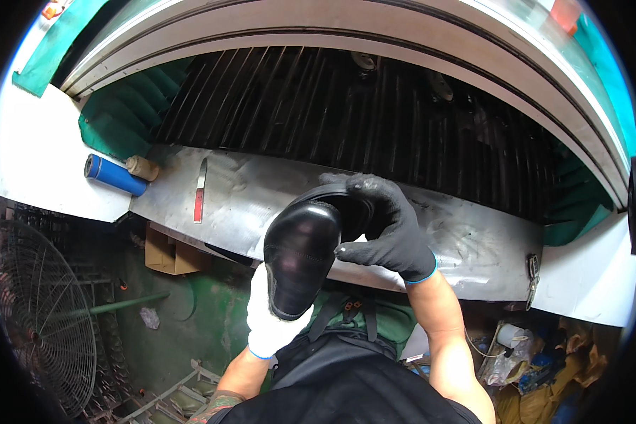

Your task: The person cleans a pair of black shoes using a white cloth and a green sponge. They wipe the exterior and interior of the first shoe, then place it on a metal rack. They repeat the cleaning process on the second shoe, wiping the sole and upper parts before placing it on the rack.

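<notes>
— Where to find the shoe (pixel 300 265)?
— Over the near edge of the bench (pixel 480 247).
— And gripped how?
— Cupped at near end by left hand (pixel 272 325), clasped at far right by right hand (pixel 392 233).

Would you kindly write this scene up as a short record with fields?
Left hand: white-gloved, holding the black shoe from beneath
Right hand: dark-gloved, on the shoe's far right part
Knife: red-handled, lying on the metal ledge
Blue cylinder: lying left of the knife
Fan: at the lower left
</notes>
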Demonstrator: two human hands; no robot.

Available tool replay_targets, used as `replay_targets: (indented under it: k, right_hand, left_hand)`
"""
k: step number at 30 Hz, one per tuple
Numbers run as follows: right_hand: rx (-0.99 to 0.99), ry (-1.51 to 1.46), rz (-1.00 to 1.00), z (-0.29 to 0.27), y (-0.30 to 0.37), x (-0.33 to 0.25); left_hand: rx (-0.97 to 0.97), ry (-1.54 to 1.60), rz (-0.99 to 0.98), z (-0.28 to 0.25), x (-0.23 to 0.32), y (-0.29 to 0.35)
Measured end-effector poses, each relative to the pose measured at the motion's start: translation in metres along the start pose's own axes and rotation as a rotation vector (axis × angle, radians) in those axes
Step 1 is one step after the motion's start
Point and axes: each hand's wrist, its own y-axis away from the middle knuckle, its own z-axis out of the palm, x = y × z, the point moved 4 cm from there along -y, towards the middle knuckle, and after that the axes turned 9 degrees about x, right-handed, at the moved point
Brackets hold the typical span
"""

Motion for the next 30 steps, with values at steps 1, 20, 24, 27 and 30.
replay_targets:
  k: [1, 20, 24, 27, 30]
  right_hand:
    - [-0.036, 0.001, 0.009, 0.0015, -0.0019, -0.004]
    - [-0.065, -0.021, 0.069, 0.0002, 0.0035, -0.0052]
    - [-0.084, -0.047, 0.072, 0.001, 0.0026, -0.0069]
    - [-0.069, -0.056, 0.059, 0.0015, 0.0024, -0.006]
    - [-0.06, -0.047, 0.077, 0.0017, 0.0032, -0.0061]
  left_hand:
    - [-0.001, -0.026, 0.007, 0.0009, 0.0009, -0.0009]
    - [-0.023, -0.117, 0.056, 0.0059, 0.0085, -0.0047]
    - [-0.006, -0.137, 0.086, 0.0058, 0.0081, -0.0029]
    - [-0.016, -0.128, 0.077, 0.006, 0.009, -0.0035]
    - [-0.037, -0.129, 0.043, 0.0066, 0.0077, -0.0047]
